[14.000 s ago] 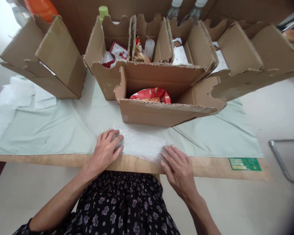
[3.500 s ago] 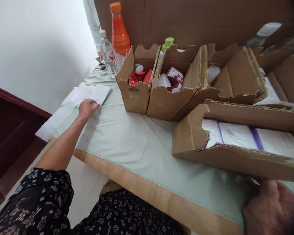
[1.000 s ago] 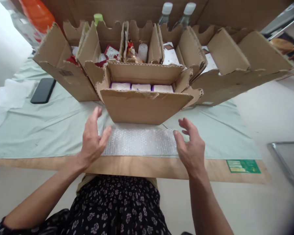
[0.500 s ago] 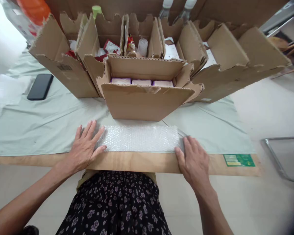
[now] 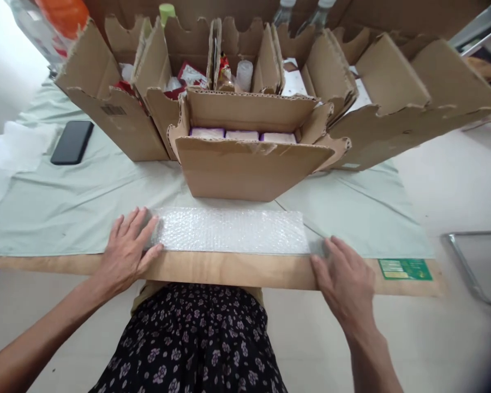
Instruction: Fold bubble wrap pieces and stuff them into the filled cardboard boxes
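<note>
A flat sheet of bubble wrap (image 5: 231, 231) lies along the table's near edge on the pale green cloth (image 5: 57, 202). My left hand (image 5: 126, 251) rests flat on its left end, fingers spread. Flat on its right end lies my right hand (image 5: 346, 278), fingers stretched out. Just behind the sheet stands an open cardboard box (image 5: 249, 164) holding three white packs with purple stripes (image 5: 241, 134).
Several open cardboard boxes (image 5: 118, 114) with snack packets and small bottles stand in a row behind. A black phone (image 5: 72, 142) lies at the left on the cloth. A green sticker (image 5: 405, 269) marks the wooden table edge; a metal frame (image 5: 470, 267) stands right.
Both hands slid outward along the bubble wrap, which now lies spread wider and flatter. A second ago they hovered above it.
</note>
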Action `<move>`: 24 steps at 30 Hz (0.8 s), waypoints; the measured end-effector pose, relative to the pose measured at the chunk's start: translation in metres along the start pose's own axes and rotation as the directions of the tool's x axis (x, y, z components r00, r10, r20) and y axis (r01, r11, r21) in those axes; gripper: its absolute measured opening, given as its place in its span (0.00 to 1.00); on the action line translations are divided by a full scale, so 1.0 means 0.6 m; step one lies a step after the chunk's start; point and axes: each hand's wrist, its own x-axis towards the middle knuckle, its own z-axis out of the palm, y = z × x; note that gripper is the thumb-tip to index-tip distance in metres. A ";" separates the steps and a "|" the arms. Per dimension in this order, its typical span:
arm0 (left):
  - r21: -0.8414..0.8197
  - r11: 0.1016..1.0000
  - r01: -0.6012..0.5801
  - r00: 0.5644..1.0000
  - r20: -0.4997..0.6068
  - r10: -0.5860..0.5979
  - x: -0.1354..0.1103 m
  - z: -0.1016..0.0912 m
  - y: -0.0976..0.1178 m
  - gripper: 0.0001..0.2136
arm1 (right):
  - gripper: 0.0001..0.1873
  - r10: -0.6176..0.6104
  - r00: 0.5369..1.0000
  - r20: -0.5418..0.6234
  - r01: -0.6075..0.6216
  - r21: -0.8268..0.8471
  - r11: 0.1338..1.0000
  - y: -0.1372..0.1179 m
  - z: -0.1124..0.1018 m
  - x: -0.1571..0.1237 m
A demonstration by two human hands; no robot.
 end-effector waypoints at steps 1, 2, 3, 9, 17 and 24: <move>-0.014 1.000 0.028 0.999 -0.041 -0.028 -0.001 0.001 0.005 0.28 | 0.25 0.042 0.999 -0.026 -0.042 -0.005 0.999 0.003 -0.003 0.003; -0.029 0.998 0.047 0.996 -0.076 -0.050 0.003 0.005 0.014 0.27 | 0.25 0.077 0.996 -0.035 -0.077 -0.006 0.997 -0.002 -0.001 0.010; -0.040 0.997 0.060 0.992 -0.106 -0.064 0.010 0.011 0.025 0.26 | 0.24 0.106 0.994 -0.027 -0.107 -0.003 0.994 -0.013 0.005 0.020; -0.036 0.998 0.059 0.953 -0.295 -0.067 0.045 0.025 0.082 0.21 | 0.16 0.219 0.974 0.060 -0.227 0.258 0.939 -0.080 0.041 0.073; -0.667 0.735 -0.121 0.982 -0.188 -0.009 0.054 -0.024 0.185 0.12 | 0.23 0.546 0.838 -0.018 -0.357 0.739 0.571 -0.094 -0.084 0.075; -0.948 -0.027 0.316 0.939 0.316 -0.137 0.078 -0.018 0.174 0.29 | 0.22 -0.078 0.990 0.114 -0.056 0.849 0.526 -0.295 -0.053 0.075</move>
